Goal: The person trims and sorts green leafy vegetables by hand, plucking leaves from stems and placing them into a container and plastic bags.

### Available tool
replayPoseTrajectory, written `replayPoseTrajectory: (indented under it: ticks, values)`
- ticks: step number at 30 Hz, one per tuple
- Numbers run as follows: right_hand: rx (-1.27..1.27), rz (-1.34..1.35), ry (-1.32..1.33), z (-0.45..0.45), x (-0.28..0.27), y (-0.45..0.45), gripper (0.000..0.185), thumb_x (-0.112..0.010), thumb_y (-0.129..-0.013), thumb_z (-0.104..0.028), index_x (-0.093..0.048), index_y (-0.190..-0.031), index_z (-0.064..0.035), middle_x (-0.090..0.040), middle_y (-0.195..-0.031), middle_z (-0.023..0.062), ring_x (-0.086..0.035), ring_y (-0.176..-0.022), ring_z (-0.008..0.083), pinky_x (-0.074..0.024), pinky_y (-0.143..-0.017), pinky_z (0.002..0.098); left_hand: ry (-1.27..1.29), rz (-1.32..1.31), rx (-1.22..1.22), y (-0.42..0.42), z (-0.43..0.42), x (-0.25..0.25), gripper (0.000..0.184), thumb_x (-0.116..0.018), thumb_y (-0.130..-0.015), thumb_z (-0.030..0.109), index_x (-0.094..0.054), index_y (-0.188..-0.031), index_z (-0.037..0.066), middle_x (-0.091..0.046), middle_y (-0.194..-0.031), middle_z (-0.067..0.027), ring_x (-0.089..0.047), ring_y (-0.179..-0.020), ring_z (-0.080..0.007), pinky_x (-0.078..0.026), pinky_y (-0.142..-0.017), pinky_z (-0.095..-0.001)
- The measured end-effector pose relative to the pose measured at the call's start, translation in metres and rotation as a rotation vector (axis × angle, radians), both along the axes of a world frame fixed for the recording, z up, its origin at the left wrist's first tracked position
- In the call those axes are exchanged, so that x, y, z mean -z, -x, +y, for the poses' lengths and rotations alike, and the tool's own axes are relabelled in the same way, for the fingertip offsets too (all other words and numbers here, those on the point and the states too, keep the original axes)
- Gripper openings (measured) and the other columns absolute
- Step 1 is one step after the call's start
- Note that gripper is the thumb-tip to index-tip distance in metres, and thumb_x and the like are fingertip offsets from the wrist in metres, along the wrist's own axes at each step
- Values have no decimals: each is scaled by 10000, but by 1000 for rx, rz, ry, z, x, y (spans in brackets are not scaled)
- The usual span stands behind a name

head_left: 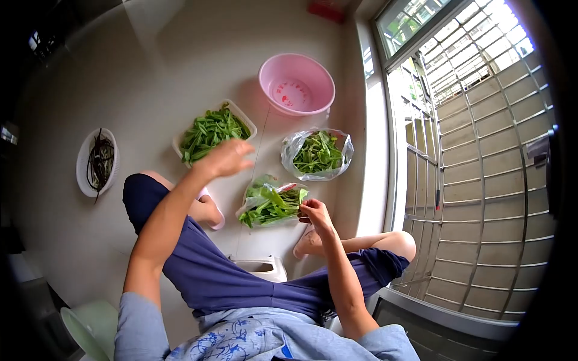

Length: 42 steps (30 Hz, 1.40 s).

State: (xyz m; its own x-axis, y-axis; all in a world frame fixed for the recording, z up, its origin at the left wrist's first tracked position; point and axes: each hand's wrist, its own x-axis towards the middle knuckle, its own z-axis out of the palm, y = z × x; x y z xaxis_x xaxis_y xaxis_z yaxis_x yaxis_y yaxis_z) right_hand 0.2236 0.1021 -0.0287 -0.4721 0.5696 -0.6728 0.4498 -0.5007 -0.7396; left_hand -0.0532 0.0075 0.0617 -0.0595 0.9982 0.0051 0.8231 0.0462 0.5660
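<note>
My left hand (227, 159), blurred by motion, is over the near right edge of a white basket heaped with green leafy vegetables (212, 130). Its fingers are apart and nothing shows between them. Pinched fingers of my right hand (315, 215) are at the right side of a clear plastic bag of leafy greens (272, 204); what they hold is too small to name. Beyond that hand, a second clear bag (290, 150) holds more greens (317, 152).
A pink basin (296, 77) stands at the back. At the left is a white oval basket (82, 157) with dark stems (100, 161). A window with metal bars (481, 180) lines the right side. A pale green container (96, 322) is at lower left, a red object (327, 10) at the top.
</note>
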Motion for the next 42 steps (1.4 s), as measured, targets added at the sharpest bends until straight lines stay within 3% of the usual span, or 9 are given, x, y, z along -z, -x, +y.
replayPoseTrajectory:
  ticks: [5,16,19,20,22,26,36,40,42]
  values:
    - [138,275,185,-15,-19,-12,57,-528,-758,-80,-486,-761,-41,-523,-664,31,-539,-580,128,-472,-547,245,-23,-65,206,-79,-13,27,325,-605,-663,216,-539,-932,45,-536,-912,-112,-488,-874,-251,-391,-782,-327]
    - [125,531,361,-21,-54,-15,96,-518,-768,-85,-490,-838,-25,-550,-720,40,-561,-640,125,-469,-587,230,-243,-3,-3,-160,-16,45,230,-590,-635,143,-561,-841,45,-547,-808,-80,-495,-823,-242,-385,-734,-347]
    - [26,420,190,-9,-69,-22,230,-486,-791,-99,-480,-979,33,-570,-805,91,-564,-708,141,-470,-654,241,-195,-320,-332,-153,-12,44,112,-588,-655,84,-591,-736,6,-579,-697,-81,-546,-678,-211,-428,-647,-297]
    - [32,419,136,-8,-71,-24,192,-494,-786,-96,-509,-932,28,-569,-784,82,-554,-686,122,-462,-642,228,-188,-308,-329,-150,-13,44,112,-588,-655,84,-591,-736,6,-579,-697,-81,-546,-678,-211,-428,-647,-297]
    - [57,391,9,-7,-64,-30,156,-500,-776,-83,-536,-888,20,-569,-758,65,-537,-643,101,-444,-605,203,-35,-812,-489,-145,-16,44,139,-609,-667,87,-595,-778,5,-594,-743,-55,-549,-683,-110,-426,-642,-228]
    - [25,305,-247,-12,-56,-30,141,-525,-757,-94,-563,-840,13,-569,-740,38,-515,-626,79,-396,-544,185,-40,-1134,-513,-142,-22,35,130,-584,-711,50,-581,-819,-23,-585,-782,-53,-536,-706,-88,-422,-666,-189]
    - [-196,325,-467,-29,-59,-17,187,-565,-726,-107,-569,-866,16,-562,-678,12,-487,-582,67,-398,-524,196,48,-1240,-481,-146,-27,20,153,-570,-730,61,-567,-859,-21,-582,-780,-51,-536,-705,-87,-424,-654,-190]
    - [-82,378,225,-24,-56,-18,98,-563,-718,-128,-575,-740,-33,-500,-600,-20,-428,-491,57,-341,-442,181,129,-1255,-466,-144,-28,12,162,-566,-731,64,-566,-871,-17,-582,-779,-46,-532,-710,-84,-417,-654,-190]
    - [-22,433,366,-24,-60,-19,90,-560,-721,-134,-571,-727,-46,-514,-628,-18,-421,-496,51,-338,-438,174,150,-1252,-434,-145,-30,9,152,-557,-729,52,-568,-865,-15,-588,-805,-58,-534,-729,-95,-416,-665,-206]
